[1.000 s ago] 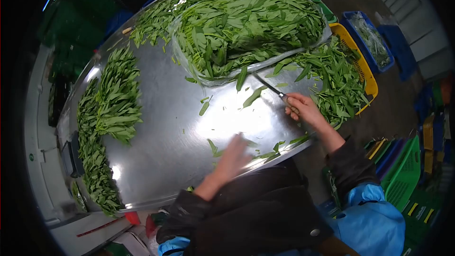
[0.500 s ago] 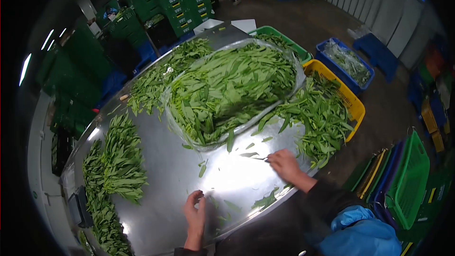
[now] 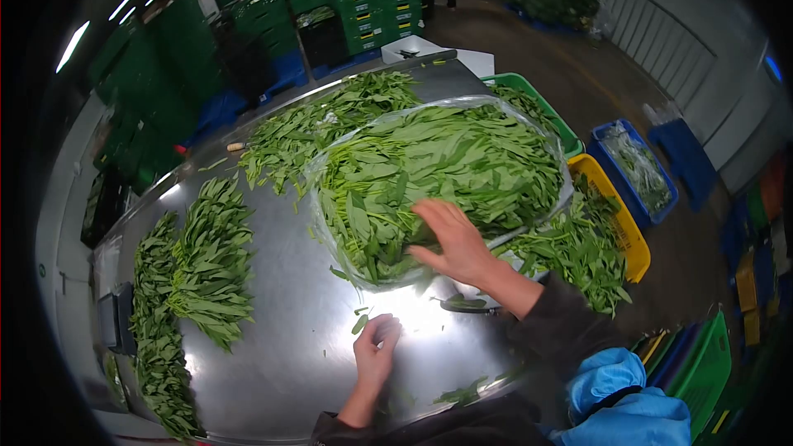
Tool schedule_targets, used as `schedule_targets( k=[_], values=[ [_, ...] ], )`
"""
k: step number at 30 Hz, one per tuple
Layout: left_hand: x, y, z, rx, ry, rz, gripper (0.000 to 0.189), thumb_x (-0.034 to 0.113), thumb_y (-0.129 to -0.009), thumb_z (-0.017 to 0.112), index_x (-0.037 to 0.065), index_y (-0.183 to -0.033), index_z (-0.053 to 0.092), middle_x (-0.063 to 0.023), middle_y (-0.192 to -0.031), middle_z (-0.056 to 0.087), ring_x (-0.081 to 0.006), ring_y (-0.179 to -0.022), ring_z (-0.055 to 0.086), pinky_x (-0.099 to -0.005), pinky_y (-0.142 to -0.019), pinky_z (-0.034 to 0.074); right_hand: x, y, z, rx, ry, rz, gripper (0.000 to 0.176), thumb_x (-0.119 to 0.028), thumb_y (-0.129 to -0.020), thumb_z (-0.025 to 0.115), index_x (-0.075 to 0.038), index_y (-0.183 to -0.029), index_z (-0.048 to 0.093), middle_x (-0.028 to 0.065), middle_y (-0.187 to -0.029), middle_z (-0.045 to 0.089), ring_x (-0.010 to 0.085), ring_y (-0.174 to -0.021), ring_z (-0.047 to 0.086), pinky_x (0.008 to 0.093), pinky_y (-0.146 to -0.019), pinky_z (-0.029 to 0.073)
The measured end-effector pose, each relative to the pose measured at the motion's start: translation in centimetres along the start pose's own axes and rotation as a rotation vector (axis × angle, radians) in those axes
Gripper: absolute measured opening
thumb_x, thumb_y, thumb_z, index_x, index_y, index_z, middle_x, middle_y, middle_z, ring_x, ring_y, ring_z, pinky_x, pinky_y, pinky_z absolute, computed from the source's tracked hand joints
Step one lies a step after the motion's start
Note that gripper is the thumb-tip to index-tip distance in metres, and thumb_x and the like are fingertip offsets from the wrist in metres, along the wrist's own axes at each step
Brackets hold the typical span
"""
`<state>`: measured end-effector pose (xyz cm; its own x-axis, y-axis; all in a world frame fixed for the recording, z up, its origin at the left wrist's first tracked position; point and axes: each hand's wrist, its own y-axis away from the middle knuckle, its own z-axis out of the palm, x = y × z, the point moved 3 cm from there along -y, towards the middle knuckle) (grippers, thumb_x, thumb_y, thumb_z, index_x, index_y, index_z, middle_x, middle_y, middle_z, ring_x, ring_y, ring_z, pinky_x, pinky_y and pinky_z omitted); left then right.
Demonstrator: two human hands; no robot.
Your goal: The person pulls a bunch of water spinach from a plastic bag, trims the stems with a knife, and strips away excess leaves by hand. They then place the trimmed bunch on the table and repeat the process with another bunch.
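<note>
Smooth, shiny metal table with a blurred white glare across its surface; on it, a thin, clear, wrinkled plastic bag with a glossy rim. Beyond the table's edge, a yellow crate of smooth, hard-looking plastic and a blue plastic crate. Dark, matt cloth sleeve, with crinkled, slightly shiny light-blue material below it.

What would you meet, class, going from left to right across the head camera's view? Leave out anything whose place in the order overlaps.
Bundled leafy greens → left hand → right hand → yellow crate → upright green crate.
</note>
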<state>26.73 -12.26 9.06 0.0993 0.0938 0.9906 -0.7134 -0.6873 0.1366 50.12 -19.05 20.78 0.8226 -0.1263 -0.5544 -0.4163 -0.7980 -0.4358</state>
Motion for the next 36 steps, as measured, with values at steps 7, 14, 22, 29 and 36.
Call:
schedule_targets(
  k=[7,14,22,29,36],
  values=[
    [-1.8,-1.7,2.0,-0.019,0.195,-0.114,0.025,0.005,-0.087,0.063,-0.002,-0.111,0.057,-0.0074,-0.1,0.065,-0.0122,-0.09,0.062,-0.0251,-0.081,0.049,1.4,-11.1,7.0,-0.142,0.282,-0.134,0.091,-0.052,-0.071,0.07,0.008,-0.131,0.037,0.0288,-0.123,0.047,0.0393,-0.121,0.041,0.0462,-0.105,0.028],
    [-4.1,-1.1,0.9,-0.023,0.328,-0.219,0.029,0.002,-0.087,0.061,-0.003,-0.115,0.054,-0.0109,-0.102,0.065,-0.0162,-0.094,0.063,-0.0275,-0.085,0.05,2.3,-13.3,10.4,-0.61,0.458,0.102,0.084,-0.053,-0.068,0.069,0.006,-0.123,0.044,0.023,-0.107,0.056,0.035,-0.105,0.051,0.0425,-0.094,0.037],
    [-4.5,-2.2,0.1,-0.082,0.303,-0.214,0.029,-0.004,-0.087,0.056,-0.003,-0.116,0.051,-0.0135,-0.103,0.064,-0.0191,-0.095,0.063,-0.0283,-0.086,0.05,2.3,-13.4,10.3,-0.608,0.452,0.025,0.077,-0.039,-0.067,0.073,0.007,-0.121,0.046,0.0244,-0.102,0.057,0.0377,-0.101,0.053,0.041,-0.091,0.043],
    [-2.7,-3.4,-1.0,-0.052,0.287,-0.121,0.03,-0.005,-0.087,0.055,-0.003,-0.117,0.051,-0.0122,-0.102,0.064,-0.0193,-0.094,0.064,-0.0284,-0.085,0.05,2.4,-14.7,5.7,-0.441,0.011,0.159,0.073,-0.031,-0.065,0.075,0.005,-0.122,0.048,0.0244,-0.108,0.059,0.0324,-0.099,0.059,0.0393,-0.089,0.046],
    [2.7,-7.3,-1.8,0.045,0.414,0.04,0.039,-0.002,-0.087,0.056,-0.004,-0.125,0.045,-0.016,-0.121,0.056,-0.0223,-0.113,0.056,-0.0323,-0.095,0.044,3.4,-14.4,4.1,-0.305,-0.156,0.118,0.069,-0.025,-0.064,0.073,0.002,-0.124,0.05,0.0219,-0.111,0.061,0.0299,-0.102,0.06,0.0353,-0.09,0.045]
  ],
)
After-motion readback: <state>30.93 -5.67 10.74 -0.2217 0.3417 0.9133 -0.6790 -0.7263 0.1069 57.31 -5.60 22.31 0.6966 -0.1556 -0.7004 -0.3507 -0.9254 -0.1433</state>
